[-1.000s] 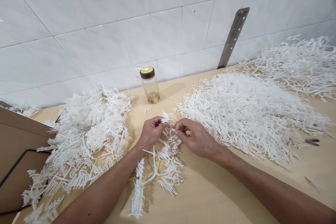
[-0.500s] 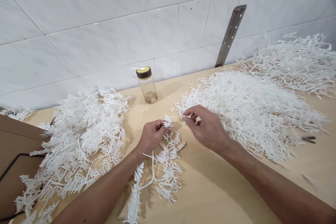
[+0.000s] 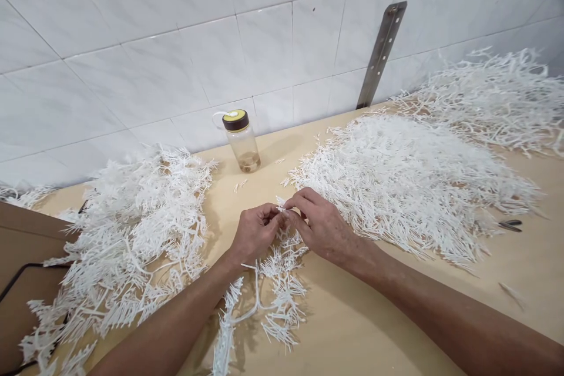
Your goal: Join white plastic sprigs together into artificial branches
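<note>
A white plastic branched sprue [image 3: 268,291] with feathery twigs lies on the wooden table [image 3: 352,329] in front of me. My left hand [image 3: 253,234] is closed on its upper end. My right hand [image 3: 319,223] meets the left at the same spot, thumb and forefinger pinched on a small white twig at the sprue's tip. To the left lies a pile of whole branched sprues [image 3: 127,247]. To the right spreads a wide heap of loose white twigs [image 3: 409,179].
A clear bottle [image 3: 241,141] with a brown and yellow lid stands by the white tiled wall. A metal bracket [image 3: 381,53] leans on the wall. A second white heap [image 3: 489,100] lies far right. Small pliers [image 3: 510,225] rest at right. A brown box [image 3: 26,270] stands at left.
My right hand went out to the loose heap on the right half a second ago and has come back to pinch the sprue tip beside my left hand.
</note>
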A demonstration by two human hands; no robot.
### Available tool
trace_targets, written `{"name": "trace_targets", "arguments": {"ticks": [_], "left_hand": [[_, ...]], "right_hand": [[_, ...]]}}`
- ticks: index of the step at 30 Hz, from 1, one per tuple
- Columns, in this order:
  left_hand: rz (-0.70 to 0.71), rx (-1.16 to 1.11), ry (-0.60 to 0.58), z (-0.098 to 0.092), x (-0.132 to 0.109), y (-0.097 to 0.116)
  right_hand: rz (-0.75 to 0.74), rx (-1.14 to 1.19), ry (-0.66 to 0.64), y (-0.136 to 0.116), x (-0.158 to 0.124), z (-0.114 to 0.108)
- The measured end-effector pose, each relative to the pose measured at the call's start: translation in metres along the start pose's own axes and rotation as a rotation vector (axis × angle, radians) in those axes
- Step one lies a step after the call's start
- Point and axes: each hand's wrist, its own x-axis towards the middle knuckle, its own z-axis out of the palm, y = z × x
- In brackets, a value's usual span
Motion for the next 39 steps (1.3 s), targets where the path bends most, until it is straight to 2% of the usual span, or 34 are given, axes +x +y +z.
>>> {"name": "trace_targets", "arguments": {"ticks": [3, 10, 16, 23, 30, 39], "left_hand": [[0.008, -0.060, -0.014, -0.003, 0.002, 0.002], [-0.001, -0.127, 0.079, -0.007, 0.006, 0.002], [-0.055, -0.199, -0.034, -0.011, 0.008, 0.001], [-0.113, -0.380, -0.023, -0.015, 0.006, 0.010], [-0.042, -0.282, 0.027, -0.010, 0.003, 0.011], [-0.109, -0.247, -0.028, -0.012, 0.006, 0.003]], "right_hand": [[0.009, 0.004, 0.035, 0.002, 0.001, 0.000], [0.012, -0.009, 0.089, 0.001, 0.000, 0.000], [-0.022, 0.012, 0.031, -0.007, -0.003, 0.002], [-0.042, -0.008, 0.063, -0.005, -0.004, 0.004], [-0.030, -0.060, 0.069, -0.008, -0.004, 0.003], [-0.102, 0.053, -0.031, -0.006, -0.007, 0.007]]}}
